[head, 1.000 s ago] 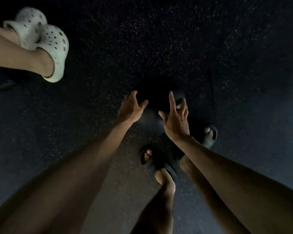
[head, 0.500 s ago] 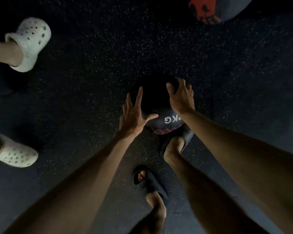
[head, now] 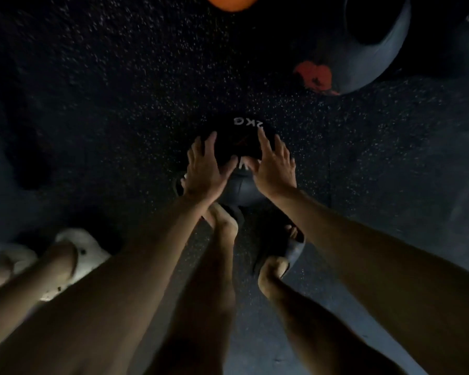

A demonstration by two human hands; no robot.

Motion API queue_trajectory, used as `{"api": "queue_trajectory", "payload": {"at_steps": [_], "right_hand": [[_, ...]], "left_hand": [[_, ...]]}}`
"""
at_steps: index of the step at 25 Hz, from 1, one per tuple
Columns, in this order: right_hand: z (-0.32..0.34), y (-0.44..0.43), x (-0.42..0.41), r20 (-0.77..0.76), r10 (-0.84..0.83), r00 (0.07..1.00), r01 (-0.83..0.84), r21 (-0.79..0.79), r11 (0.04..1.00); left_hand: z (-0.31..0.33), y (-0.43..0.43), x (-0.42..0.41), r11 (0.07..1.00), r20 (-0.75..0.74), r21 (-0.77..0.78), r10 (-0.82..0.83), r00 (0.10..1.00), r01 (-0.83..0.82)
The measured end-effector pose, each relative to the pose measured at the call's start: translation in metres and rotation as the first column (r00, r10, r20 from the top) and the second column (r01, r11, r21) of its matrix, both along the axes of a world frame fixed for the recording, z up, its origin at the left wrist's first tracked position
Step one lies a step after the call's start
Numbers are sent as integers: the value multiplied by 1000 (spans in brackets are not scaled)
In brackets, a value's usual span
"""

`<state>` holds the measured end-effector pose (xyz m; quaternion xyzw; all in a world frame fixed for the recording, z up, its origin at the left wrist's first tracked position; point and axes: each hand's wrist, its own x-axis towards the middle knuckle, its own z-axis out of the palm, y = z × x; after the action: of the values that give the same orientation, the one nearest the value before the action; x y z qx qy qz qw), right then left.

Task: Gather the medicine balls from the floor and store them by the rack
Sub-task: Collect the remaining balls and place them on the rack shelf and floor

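A black medicine ball (head: 241,147) marked "2KG" in white sits in the middle of the view, in front of my feet. My left hand (head: 207,169) presses its left side with fingers spread. On its right side lies my right hand (head: 272,166), fingers also spread. Both palms touch the ball; whether it rests on the floor or is lifted I cannot tell. A larger dark medicine ball with a red mark (head: 358,55) lies at the upper right. An orange ball (head: 232,2) is cut off by the top edge.
Dark speckled rubber floor (head: 119,90) stretches all around. My feet in dark slides (head: 279,247) stand just behind the ball. Another person's legs in white clogs (head: 76,255) stand at the lower left.
Both hands have closed in on the 2KG ball from its sides. The view has shifted forward, bringing the large dark ball and the orange ball into sight. The white clogs moved to the lower left.
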<state>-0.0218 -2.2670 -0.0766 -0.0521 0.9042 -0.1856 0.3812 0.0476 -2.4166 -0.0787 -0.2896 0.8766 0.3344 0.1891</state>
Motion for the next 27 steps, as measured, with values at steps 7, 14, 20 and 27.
{"api": "queue_trajectory", "payload": {"at_steps": [7, 14, 20, 27], "right_hand": [[-13, -83, -125, 2, -237, 972, 235, 104, 966], [6, -83, -96, -249, -43, 968, 39, -23, 999], [-6, -109, -163, -135, -119, 984, 102, -128, 987], [-20, -105, -254, 79, -483, 872, 489, -182, 853]], "left_hand": [[1, -47, -67, 978, 111, -50, -198, 974, 204], [-4, -90, -184, 979, 223, -56, 206, 953, -198], [-17, -110, -180, 966, -44, 147, 222, 974, -214], [-23, -118, -198, 795, 98, 336, 505, 858, -506]]}}
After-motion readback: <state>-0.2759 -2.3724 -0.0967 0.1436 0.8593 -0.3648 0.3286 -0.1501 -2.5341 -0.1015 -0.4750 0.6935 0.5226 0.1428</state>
